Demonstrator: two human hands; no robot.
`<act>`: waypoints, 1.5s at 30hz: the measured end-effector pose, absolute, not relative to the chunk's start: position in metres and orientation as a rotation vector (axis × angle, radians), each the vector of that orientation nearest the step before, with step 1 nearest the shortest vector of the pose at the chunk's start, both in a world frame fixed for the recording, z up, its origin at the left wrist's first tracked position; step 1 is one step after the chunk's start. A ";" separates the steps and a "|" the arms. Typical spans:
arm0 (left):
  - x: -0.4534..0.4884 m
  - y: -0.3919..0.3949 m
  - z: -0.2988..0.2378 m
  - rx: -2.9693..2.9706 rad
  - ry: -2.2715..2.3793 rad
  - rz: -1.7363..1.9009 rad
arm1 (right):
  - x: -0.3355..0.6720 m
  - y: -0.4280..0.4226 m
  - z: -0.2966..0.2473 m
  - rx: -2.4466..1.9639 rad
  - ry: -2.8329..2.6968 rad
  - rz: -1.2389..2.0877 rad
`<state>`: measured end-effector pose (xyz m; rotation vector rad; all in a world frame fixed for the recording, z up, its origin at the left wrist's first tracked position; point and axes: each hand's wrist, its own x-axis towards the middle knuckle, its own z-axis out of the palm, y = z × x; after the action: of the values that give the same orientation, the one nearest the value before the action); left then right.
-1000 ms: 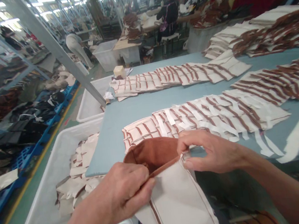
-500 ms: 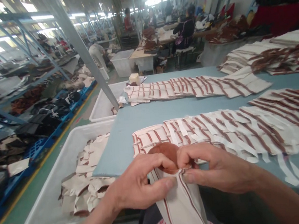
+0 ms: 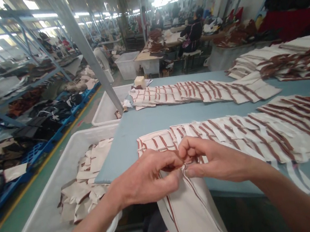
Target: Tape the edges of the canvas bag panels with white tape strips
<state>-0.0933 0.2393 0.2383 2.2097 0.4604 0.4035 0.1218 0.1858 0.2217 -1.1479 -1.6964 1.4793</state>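
Note:
A cream fabric piece with brown edging (image 3: 194, 209) hangs from my two hands, over my lap at the near table edge. My left hand (image 3: 154, 177) pinches its top edge between thumb and fingers. Just beside it, my right hand (image 3: 209, 160) pinches the same edge at the brown-trimmed seam. The fingertips almost meet, and they hide the exact spot they grip. Behind them, an overlapping row of cream pieces with brown stripes (image 3: 216, 130) lies on the blue table (image 3: 114, 151), with white strips across it.
Another striped row (image 3: 186, 93) lies farther back, with stacked pieces (image 3: 287, 56) at right. To the left stands a white bin (image 3: 37, 222) of cream pieces. A metal post (image 3: 86, 52) rises at the table's left corner. A person (image 3: 191, 33) sits in the background.
Both hands have risen slightly with the fabric piece, which now hangs longer and wider. The brown inner face that showed above the hands is mostly out of sight.

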 end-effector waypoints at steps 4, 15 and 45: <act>-0.086 0.234 0.230 2.135 0.524 0.416 | 0.129 0.197 0.212 -1.062 -1.662 1.617; -0.089 0.210 0.229 1.574 0.564 0.436 | 0.111 0.167 0.231 -1.352 -1.937 1.134; -0.100 0.188 0.230 1.507 0.728 0.508 | 0.096 0.142 0.241 -1.371 -1.924 0.906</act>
<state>-0.0997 0.1880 0.2303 1.5074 0.7279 0.5079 0.0962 0.1418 0.2409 -1.3715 -1.9241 0.9057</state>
